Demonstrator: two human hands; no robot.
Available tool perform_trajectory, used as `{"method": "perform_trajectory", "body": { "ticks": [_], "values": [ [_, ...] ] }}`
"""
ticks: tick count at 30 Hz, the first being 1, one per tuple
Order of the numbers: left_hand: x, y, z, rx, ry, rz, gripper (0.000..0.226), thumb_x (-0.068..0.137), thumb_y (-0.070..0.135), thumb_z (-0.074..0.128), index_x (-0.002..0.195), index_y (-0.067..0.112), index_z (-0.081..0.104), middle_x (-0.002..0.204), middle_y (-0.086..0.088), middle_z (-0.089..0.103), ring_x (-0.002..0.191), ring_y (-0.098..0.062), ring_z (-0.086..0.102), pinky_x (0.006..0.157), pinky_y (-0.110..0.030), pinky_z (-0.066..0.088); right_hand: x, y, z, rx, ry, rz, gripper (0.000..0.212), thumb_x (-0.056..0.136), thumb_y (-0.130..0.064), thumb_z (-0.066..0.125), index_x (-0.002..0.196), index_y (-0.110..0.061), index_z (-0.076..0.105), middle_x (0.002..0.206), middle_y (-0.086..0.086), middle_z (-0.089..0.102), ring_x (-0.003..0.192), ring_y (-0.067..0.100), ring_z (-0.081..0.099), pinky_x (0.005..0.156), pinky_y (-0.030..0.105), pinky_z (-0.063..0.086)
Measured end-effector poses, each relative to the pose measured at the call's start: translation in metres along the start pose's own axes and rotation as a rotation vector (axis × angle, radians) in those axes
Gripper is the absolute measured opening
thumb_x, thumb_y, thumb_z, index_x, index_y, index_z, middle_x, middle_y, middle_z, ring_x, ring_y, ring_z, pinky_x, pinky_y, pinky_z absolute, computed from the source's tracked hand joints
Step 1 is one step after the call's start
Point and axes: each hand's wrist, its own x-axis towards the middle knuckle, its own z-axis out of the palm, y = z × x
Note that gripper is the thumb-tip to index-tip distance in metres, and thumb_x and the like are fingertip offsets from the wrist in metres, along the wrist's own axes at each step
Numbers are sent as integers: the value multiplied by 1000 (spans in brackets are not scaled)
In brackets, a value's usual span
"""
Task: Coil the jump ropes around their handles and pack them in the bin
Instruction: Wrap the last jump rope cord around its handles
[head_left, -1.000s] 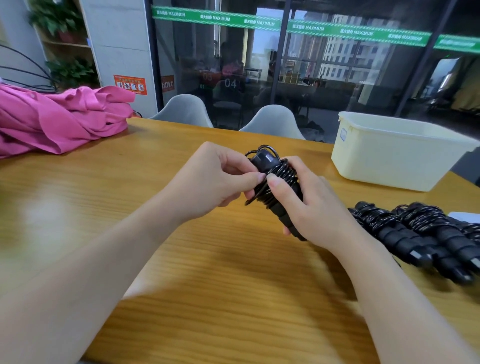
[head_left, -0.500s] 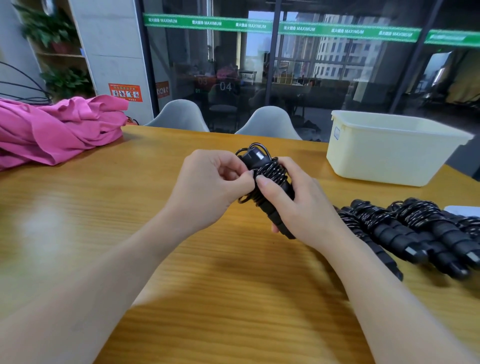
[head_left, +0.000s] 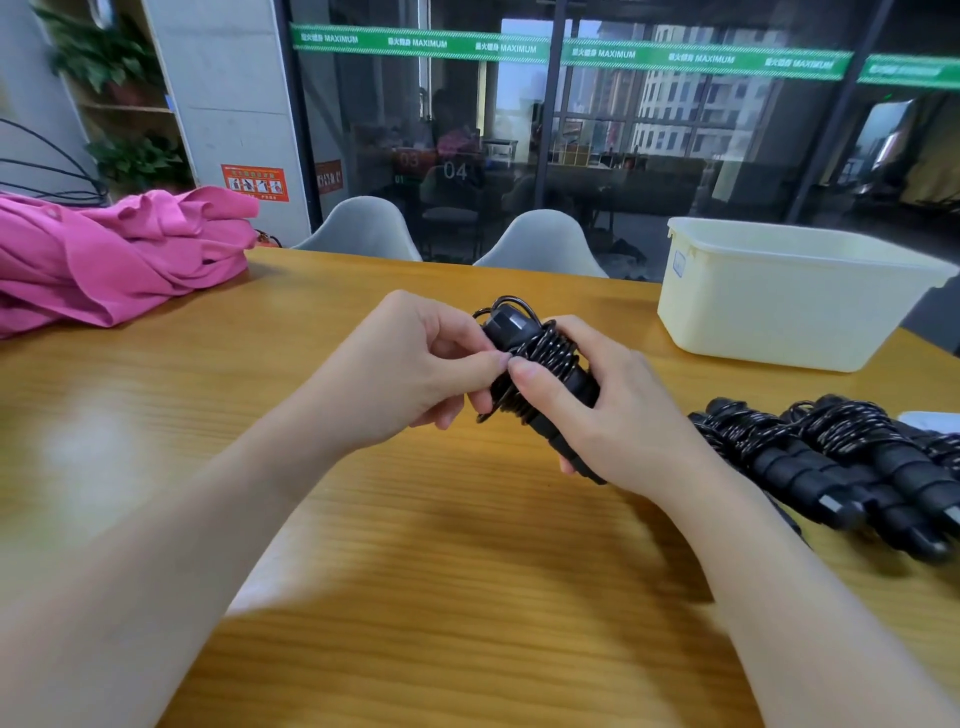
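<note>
Two bare hands hold a black jump rope (head_left: 540, 364) above a wooden counter (head_left: 415, 545). The right hand (head_left: 613, 415) grips the handles, fingers curled around them. The left hand (head_left: 410, 374) pinches the coiled cord against the handles. A cream bin (head_left: 779, 306) sits beyond the rope, to the right. More coiled ropes (head_left: 841, 467) lie just right of the held one.

Wooden table (head_left: 156, 426). Pink cloth (head_left: 114, 260) heaped on the far left corner. Two grey chairs (head_left: 358, 231) (head_left: 540, 241) tucked in at the far edge. Glass wall (head_left: 597, 145) behind, crossed by a green strip (head_left: 519, 49). Orange sign (head_left: 254, 183) on the pillar; potted plants (head_left: 135, 161) on shelves at left.
</note>
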Motion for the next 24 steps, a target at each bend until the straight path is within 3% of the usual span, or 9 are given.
{"method": "perform_trajectory", "body": {
  "ticks": [6, 12, 15, 24],
  "values": [
    [0, 0, 6, 20, 125, -8, 17, 88, 13, 73, 72, 10, 73, 57, -5, 68, 43, -11, 46, 44, -19, 35, 3, 7, 8, -92, 45, 28, 45, 89, -81, 47, 118, -47, 52, 82, -3, 72, 70, 24, 72, 68, 49, 61],
    [-2, -2, 19, 16, 229, 98, 14, 83, 13, 76, 69, 13, 72, 59, -4, 65, 52, -8, 52, 51, -21, 42, 5, -3, 8, 137, 9, 191, 52, 94, -78, 43, 102, -30, 62, 74, 9, 74, 56, 27, 74, 62, 48, 62],
    [-5, -1, 25, 16, 264, 163, 14, 82, 9, 76, 70, 12, 71, 58, 0, 64, 51, -7, 52, 51, -18, 42, 7, -4, 6, 238, 6, 221, 49, 103, -61, 50, 95, -15, 63, 68, 8, 69, 53, 33, 71, 54, 44, 57],
    [-3, 2, 33, -18, 422, 143, 18, 79, 10, 75, 63, 15, 69, 51, 10, 59, 47, -1, 49, 48, -12, 37, 10, -2, 5, 320, 23, 210, 49, 89, -57, 51, 96, -10, 64, 68, 11, 70, 51, 37, 69, 50, 42, 55]
  ]
}}
